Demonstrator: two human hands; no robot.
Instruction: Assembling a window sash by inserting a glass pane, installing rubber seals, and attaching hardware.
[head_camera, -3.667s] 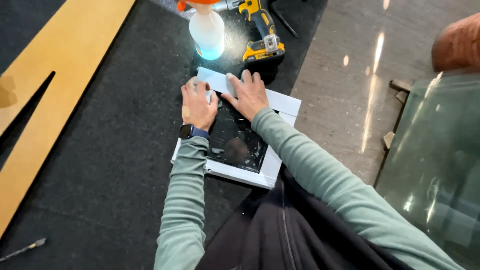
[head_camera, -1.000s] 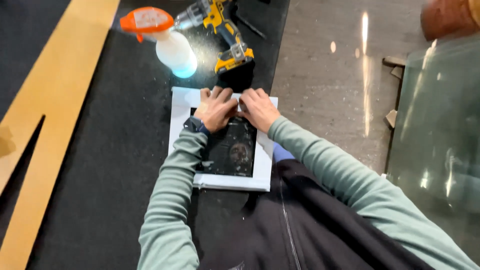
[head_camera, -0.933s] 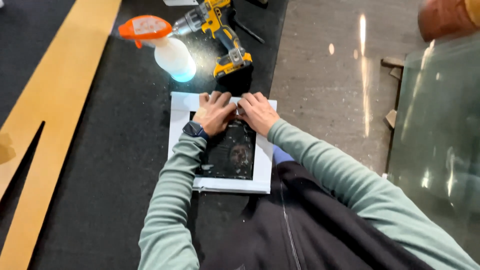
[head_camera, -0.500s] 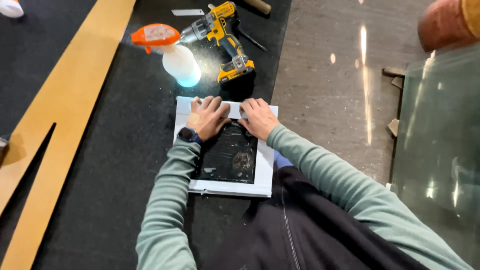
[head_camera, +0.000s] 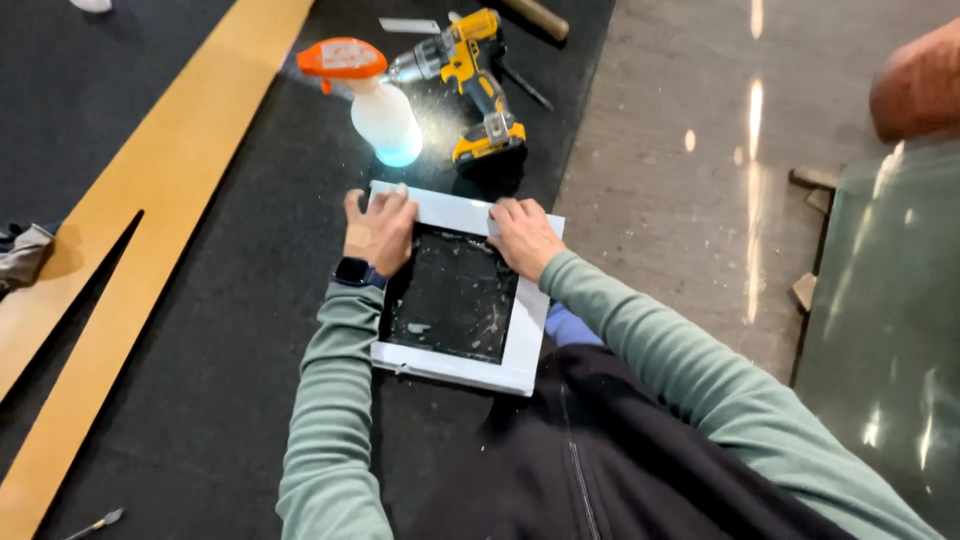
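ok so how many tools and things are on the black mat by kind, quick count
white frame, under the left hand and right hand: 1
spray bottle, orange top: 1
yellow cordless drill: 1
flat metal blade beyond the drill: 1
wooden handle at the top edge: 1
small tool at the bottom left: 1
total: 6

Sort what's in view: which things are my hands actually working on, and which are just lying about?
In hand: white square frame with dark pane; left hand and right hand pressing its far rail.

Lying about: spray bottle, yellow drill, wooden board, glass sheet.
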